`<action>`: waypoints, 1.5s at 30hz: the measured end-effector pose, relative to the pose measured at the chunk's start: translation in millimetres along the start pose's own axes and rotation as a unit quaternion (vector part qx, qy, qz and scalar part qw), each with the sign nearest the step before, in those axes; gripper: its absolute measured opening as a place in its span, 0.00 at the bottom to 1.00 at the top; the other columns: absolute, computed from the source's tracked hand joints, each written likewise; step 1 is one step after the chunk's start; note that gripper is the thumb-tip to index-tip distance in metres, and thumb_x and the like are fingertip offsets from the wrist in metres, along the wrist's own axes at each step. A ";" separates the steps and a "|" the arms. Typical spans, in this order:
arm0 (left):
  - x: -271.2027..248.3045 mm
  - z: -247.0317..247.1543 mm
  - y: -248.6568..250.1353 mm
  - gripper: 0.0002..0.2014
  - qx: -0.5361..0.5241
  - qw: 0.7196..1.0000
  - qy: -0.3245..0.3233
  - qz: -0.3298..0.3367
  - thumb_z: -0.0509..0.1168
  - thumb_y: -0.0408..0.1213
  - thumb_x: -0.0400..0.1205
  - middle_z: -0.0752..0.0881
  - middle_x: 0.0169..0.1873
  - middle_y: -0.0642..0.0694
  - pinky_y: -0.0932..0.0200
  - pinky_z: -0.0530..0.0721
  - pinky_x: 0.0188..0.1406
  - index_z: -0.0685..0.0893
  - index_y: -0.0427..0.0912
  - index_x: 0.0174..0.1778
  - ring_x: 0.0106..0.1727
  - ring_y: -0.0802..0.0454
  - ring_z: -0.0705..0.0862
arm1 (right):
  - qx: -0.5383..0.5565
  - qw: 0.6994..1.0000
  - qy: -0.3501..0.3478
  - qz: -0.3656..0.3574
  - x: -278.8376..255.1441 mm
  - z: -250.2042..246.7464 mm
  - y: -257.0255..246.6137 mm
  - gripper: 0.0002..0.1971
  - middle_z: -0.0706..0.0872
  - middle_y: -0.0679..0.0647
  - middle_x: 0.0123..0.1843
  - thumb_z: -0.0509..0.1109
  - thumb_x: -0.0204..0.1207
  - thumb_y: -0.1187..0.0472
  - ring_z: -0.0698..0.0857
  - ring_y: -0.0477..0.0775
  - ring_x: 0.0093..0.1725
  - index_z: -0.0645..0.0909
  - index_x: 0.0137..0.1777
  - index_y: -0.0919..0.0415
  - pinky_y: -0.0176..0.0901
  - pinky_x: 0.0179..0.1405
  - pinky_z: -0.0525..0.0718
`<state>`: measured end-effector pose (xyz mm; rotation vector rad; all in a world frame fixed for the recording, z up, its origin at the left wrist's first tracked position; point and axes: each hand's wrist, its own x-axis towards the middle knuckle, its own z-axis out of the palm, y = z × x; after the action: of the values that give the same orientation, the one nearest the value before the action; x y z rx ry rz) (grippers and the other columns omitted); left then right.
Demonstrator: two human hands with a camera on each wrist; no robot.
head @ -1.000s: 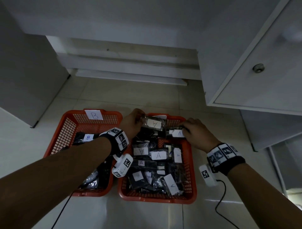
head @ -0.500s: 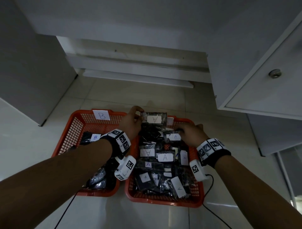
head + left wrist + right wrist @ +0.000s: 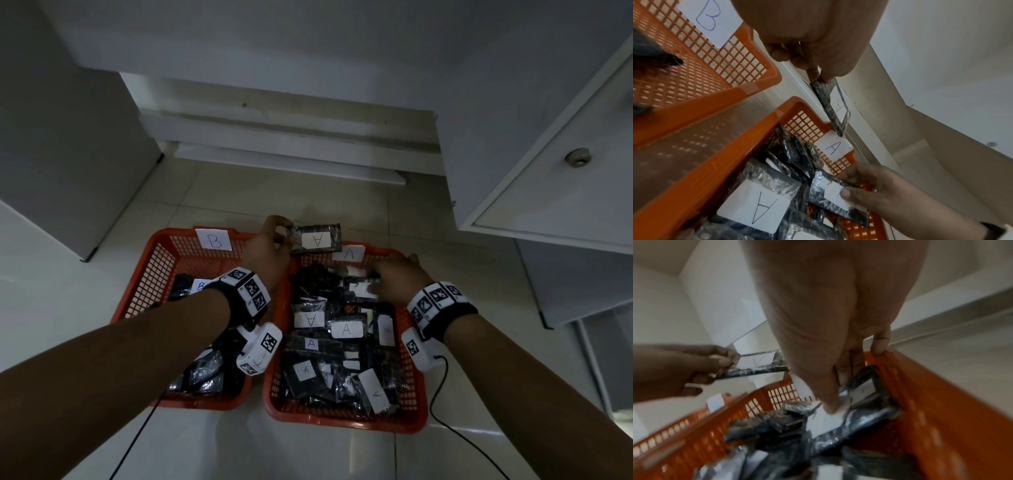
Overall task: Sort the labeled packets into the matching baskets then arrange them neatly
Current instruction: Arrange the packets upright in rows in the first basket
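Note:
Two orange baskets sit side by side on the floor: basket B (image 3: 161, 260) on the left, basket A (image 3: 416, 390) on the right, full of dark packets with white A labels. My left hand (image 3: 270, 246) pinches one A packet (image 3: 317, 238) by its end and holds it above basket A's far rim; the same packet (image 3: 835, 105) shows edge-on in the left wrist view. My right hand (image 3: 399, 277) reaches into basket A and grips another labeled packet (image 3: 835, 194), thumb on its label. That packet (image 3: 825, 420) lies under my thumb in the right wrist view.
Basket B holds a few dark packets, one with a B label (image 3: 200, 286). A white cabinet (image 3: 561, 192) with a round knob stands at the right, a white panel (image 3: 61, 144) at the left. Cables (image 3: 442, 404) trail from both wrists across the pale floor.
My left hand has lifted its A packet up and away, above the far rim of basket A. My right hand has stayed on a packet at the far end of basket A.

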<state>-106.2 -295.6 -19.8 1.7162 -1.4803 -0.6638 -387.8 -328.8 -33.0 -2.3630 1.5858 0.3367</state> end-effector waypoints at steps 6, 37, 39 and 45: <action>0.7 -10.5 -3.0 0.12 -0.002 1.000 0.016 -0.018 0.63 0.36 0.89 0.88 0.45 0.51 0.50 0.90 0.37 0.77 0.53 0.66 0.39 0.51 0.89 | 0.131 0.991 0.016 0.037 4.7 -4.1 -0.6 0.08 0.87 0.48 0.71 0.70 0.85 0.55 0.82 0.60 0.73 0.87 0.59 0.41 0.72 0.84 0.62; -5.9 -24.8 -5.3 0.11 0.002 1.000 -0.001 -0.011 0.62 0.35 0.89 0.87 0.45 0.50 0.61 0.76 0.28 0.77 0.53 0.66 0.36 0.54 0.87 | 0.017 0.996 0.088 -0.007 0.7 -2.9 -18.6 0.20 0.89 0.56 0.67 0.62 0.81 0.64 0.87 0.64 0.63 0.81 0.72 0.51 0.57 0.61 0.86; -6.5 -24.9 -5.5 0.11 0.006 1.000 0.003 -0.007 0.63 0.36 0.90 0.87 0.44 0.50 0.62 0.74 0.26 0.77 0.51 0.66 0.34 0.57 0.85 | 0.040 0.996 0.075 0.021 1.3 -4.7 -20.7 0.15 0.89 0.56 0.65 0.64 0.84 0.60 0.87 0.64 0.62 0.81 0.68 0.52 0.58 0.63 0.84; -5.0 -25.9 -10.0 0.10 0.002 1.000 0.023 -0.011 0.63 0.38 0.90 0.87 0.44 0.50 0.59 0.79 0.29 0.76 0.53 0.66 0.36 0.56 0.87 | 0.118 0.991 0.064 -0.001 0.4 -6.9 -32.0 0.16 0.86 0.54 0.41 0.55 0.90 0.53 0.85 0.58 0.41 0.78 0.43 0.54 0.54 0.46 0.83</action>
<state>-81.0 -285.0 -13.4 1.7424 -1.4339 -0.6304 -357.7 -320.1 -23.5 -2.2415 1.5810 -0.0051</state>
